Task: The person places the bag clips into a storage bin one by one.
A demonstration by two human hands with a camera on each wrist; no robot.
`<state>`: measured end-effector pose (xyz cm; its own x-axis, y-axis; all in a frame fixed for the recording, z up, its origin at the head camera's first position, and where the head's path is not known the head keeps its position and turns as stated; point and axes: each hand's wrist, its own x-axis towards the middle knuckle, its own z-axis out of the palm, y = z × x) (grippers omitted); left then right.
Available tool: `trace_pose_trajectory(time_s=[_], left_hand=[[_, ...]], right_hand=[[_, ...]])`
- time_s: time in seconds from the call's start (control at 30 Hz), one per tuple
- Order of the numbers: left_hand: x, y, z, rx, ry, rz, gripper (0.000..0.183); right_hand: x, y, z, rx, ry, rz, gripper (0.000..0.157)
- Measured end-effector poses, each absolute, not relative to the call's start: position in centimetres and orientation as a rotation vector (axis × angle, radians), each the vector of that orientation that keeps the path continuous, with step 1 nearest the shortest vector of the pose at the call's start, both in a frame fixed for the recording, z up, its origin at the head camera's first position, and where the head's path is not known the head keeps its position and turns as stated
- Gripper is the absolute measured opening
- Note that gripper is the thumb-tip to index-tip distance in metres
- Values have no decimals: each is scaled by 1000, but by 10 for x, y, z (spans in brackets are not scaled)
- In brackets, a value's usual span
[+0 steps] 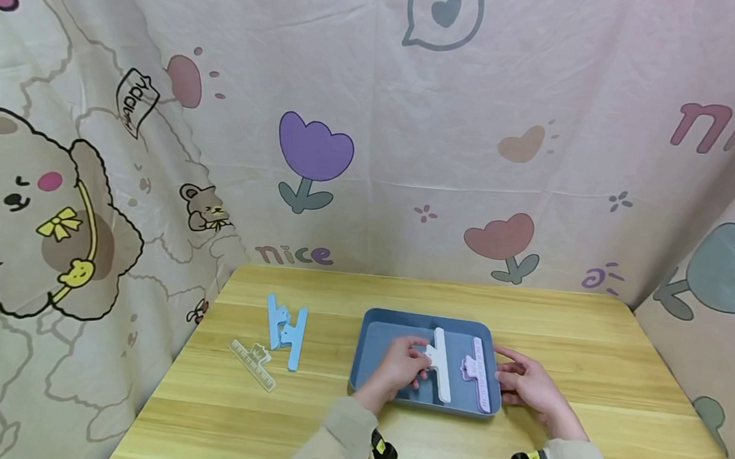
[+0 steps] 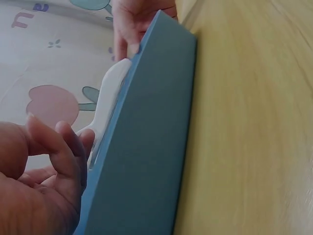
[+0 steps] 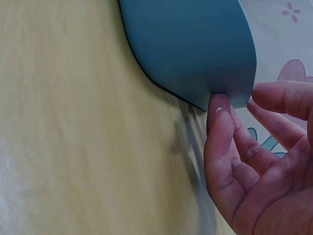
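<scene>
My left hand (image 1: pixel 403 367) pinches the handle of a long white plastic clip (image 1: pixel 441 367) over the middle of a blue-grey tray (image 1: pixel 392 321). In the left wrist view the white clip (image 2: pixel 108 93) shows above the tray's rim, beside the curled fingers. A lilac plastic clip (image 1: pixel 481 374) lies lengthwise along the tray's right side. Against that side's outer wall, my right hand (image 1: pixel 531 386) rests its fingertips. Up close in the right wrist view, the right hand (image 3: pixel 264 161) has slightly bent fingers touching the tray wall (image 3: pixel 195 54) and rim.
Left of the tray, two light blue clips (image 1: pixel 295 336) lie together on the wooden table (image 1: pixel 206 419). A clear ruler-marked clip (image 1: pixel 253 365) lies nearer the front. Printed curtains (image 1: pixel 368 222) hang behind the table and at both sides.
</scene>
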<state>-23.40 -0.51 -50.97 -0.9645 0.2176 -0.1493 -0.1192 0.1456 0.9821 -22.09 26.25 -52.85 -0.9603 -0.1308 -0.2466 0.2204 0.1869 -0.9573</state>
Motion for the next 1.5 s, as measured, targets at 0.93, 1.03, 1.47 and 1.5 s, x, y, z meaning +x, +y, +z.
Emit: trace_pose_trajectory(time_s=[0.93, 1.03, 1.47, 1.5], left_hand=[[-229, 5, -513, 176, 2274, 1777, 44], [-230, -2, -509, 182, 2289, 1781, 42], [-229, -40, -488, 191, 2350, 1879, 23], [-229, -45, -487, 198, 2351, 1892, 23]], right_hand=[[-219, 257, -522, 90, 2174, -1855, 62], [-218, 257, -521, 90, 2173, -1852, 62], [-220, 257, -524, 108, 2217, -1829, 61], [-220, 258, -524, 101, 2222, -1826, 61]])
